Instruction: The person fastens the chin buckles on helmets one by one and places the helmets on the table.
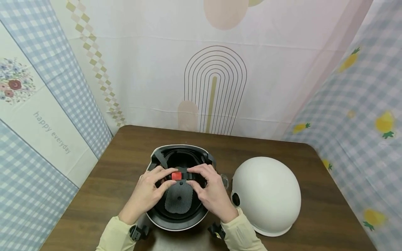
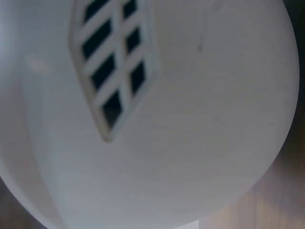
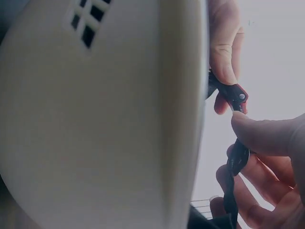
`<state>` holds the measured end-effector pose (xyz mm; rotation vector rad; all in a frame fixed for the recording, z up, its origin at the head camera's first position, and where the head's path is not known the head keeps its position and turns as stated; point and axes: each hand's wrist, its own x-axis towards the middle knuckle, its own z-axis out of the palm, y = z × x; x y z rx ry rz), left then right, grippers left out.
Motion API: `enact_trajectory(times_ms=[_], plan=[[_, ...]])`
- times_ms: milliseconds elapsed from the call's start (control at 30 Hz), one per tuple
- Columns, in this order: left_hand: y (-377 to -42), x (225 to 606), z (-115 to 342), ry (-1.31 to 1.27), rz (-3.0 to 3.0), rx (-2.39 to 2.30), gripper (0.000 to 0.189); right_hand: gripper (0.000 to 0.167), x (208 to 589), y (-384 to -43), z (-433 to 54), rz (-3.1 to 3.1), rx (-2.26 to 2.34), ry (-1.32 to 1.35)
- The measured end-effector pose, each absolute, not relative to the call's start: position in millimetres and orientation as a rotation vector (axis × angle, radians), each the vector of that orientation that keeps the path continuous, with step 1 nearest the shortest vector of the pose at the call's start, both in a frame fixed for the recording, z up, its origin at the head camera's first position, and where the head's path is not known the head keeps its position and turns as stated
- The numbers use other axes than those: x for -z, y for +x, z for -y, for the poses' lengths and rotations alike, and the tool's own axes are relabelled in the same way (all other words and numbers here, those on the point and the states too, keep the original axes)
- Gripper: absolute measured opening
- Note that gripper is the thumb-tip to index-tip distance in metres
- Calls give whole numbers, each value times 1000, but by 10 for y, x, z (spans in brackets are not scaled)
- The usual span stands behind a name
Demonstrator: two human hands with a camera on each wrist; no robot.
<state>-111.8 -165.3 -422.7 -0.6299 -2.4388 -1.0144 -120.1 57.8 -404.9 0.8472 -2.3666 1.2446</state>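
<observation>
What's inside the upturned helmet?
Inside the upturned helmet I see a dark lining and a grey mesh pad. Over its opening, the left hand pinches a red buckle and the right hand its black strap; whatever the hands cover inside cannot be seen.

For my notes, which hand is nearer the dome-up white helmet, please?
Right hand, left of that helmet; left hand is farther left, pinching the red plastic buckle.
</observation>
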Motion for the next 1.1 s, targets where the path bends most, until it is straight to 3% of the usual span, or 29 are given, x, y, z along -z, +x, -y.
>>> enact_trajectory(times_ms=[1100], plan=[[-1101, 4197, 1578, -715, 2415, 1021, 34, 34, 4052, -1178, -535, 2356, -1200, 853]])
